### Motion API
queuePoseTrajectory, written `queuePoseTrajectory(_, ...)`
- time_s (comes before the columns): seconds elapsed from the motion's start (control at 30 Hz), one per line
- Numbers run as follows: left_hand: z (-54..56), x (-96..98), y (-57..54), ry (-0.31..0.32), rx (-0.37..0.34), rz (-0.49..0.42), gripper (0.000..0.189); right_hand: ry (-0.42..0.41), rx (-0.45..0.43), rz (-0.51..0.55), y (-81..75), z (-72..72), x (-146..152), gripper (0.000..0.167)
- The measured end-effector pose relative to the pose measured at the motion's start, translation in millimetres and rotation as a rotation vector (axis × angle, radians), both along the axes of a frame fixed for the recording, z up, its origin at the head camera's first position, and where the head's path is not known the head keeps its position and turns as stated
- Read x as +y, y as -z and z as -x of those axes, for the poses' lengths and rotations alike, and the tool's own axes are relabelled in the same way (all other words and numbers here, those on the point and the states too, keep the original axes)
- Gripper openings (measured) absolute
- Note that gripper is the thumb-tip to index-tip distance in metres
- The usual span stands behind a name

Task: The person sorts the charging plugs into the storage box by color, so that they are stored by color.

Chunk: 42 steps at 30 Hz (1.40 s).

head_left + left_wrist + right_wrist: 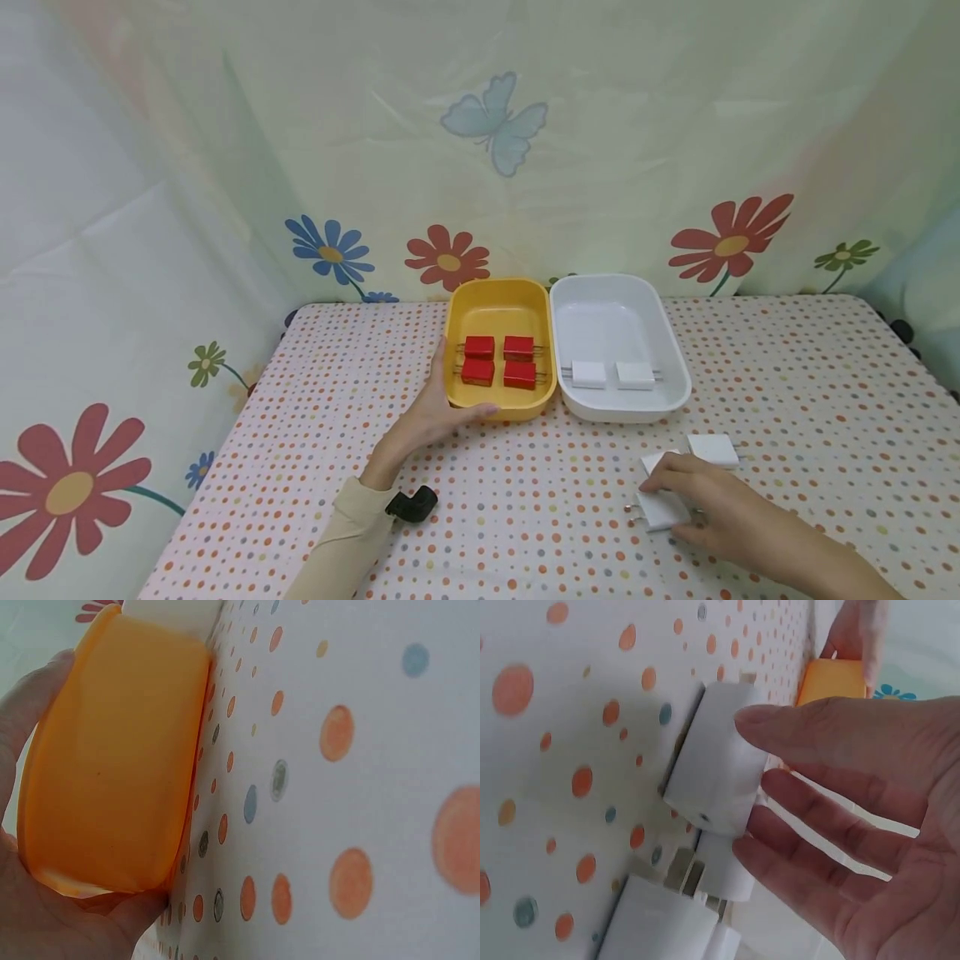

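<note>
Pinched charger: a white plastic block-shaped plug adapter (pixel 663 510) on the dotted tablecloth (pixel 525 517), on the near side of the white rounded-corner plastic tray (pixel 609 325)
Its direction: metal prongs point left, long axis running roughly left to right (a small hole shows in the opposite end face in the right wrist view)
Right hand: the bare right hand (pixel 708 508) is partly closed, thumb on the near side of that adapter and fingertips on the far side, pinching it
Left hand: the bare left hand (pixel 431 408) is spread wide round the near left corner of the yellow rounded-corner plastic tray (pixel 502 318), thumb along the near wall, fingers on the left wall, gripping it
Yellow tray: just left of the white tray
Red plugs: four shiny red block-shaped adapters (pixel 477 372) in the yellow tray, left of the white tray; the left pair's prongs point left, the right pair's right
White tray's load: two white block-shaped adapters (pixel 588 375) near its near wall, prongs pointing outward, left and right
Loose neighbour: another white adapter (pixel 712 450), nearer the person than the white tray's near right corner, prongs pointing right (more white adapters lie partly hidden by the right hand)
</note>
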<state>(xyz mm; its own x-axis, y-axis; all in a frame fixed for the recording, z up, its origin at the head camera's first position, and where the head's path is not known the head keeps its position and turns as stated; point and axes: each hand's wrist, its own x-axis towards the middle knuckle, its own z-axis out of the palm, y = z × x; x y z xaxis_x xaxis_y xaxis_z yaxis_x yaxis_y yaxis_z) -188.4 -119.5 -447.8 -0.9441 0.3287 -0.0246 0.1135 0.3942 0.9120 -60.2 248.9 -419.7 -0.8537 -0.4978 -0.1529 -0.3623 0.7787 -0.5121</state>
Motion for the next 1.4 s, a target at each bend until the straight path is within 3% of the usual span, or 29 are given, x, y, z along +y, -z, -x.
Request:
queuePoseTrajectory(0.23,3.6,0.6,-0.9,0.013,0.01,-0.012,0.134,0.022,0.053,-0.063,0.6,-1.1,-7,0.041)
queuePoseTrajectory(0.5,4.0,0.7,-1.6,-0.014,-0.005,-0.001,0.133,0.067,0.044,-0.138,-0.2,-0.3,-16,0.042)
queuePoseTrajectory(0.63,3.5,-0.1,-1.1,-0.022,-0.015,0.016,0.134,0.028,0.041,-0.1,1.4,-0.1,-15,0.042)
queuePoseTrajectory(0.83,3.1,-1.5,1.0,-0.011,-0.002,0.009,0.133,-0.056,-0.041,-0.032,5.3,-1.3,-13,0.044)
queuePoseTrajectory(1.4,0.4,-0.9,2.8,0.0,0.0,-0.002,0.134,-0.03,0.008,-0.087,9.6,-11.3,-15,0.041)
